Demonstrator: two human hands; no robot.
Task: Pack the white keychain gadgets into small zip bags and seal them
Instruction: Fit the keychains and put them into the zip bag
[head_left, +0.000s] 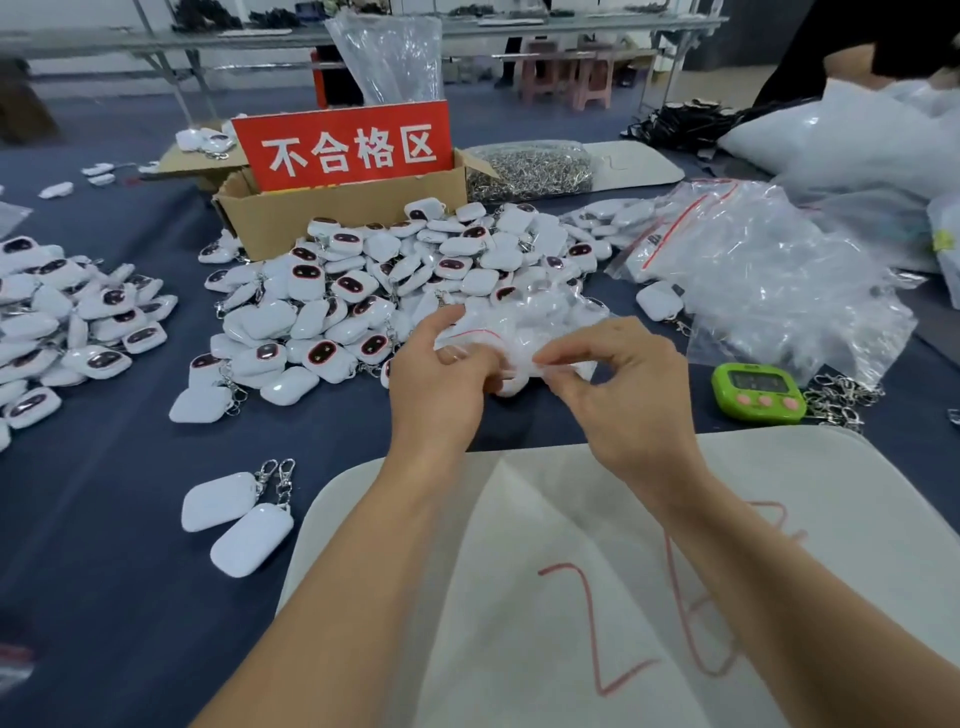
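Note:
A small clear zip bag (511, 332) with a red seal line is held between both hands above the blue table. My left hand (441, 384) pinches its left edge at the seal. My right hand (618, 384) pinches its right edge with thumb and forefinger. Something white shows through the bag, blurred. Behind the hands lies a large heap of white keychain gadgets (395, 280), many with dark oval faces. Two more gadgets (236, 514) with metal clasps lie face down at the near left.
A cardboard box (337, 205) with a red sign stands behind the heap. A second gadget pile (67, 322) lies at far left. Loose zip bags (753, 270) pile up at right, beside a green timer (758, 392). A white cloth (571, 571) with red writing covers the near edge.

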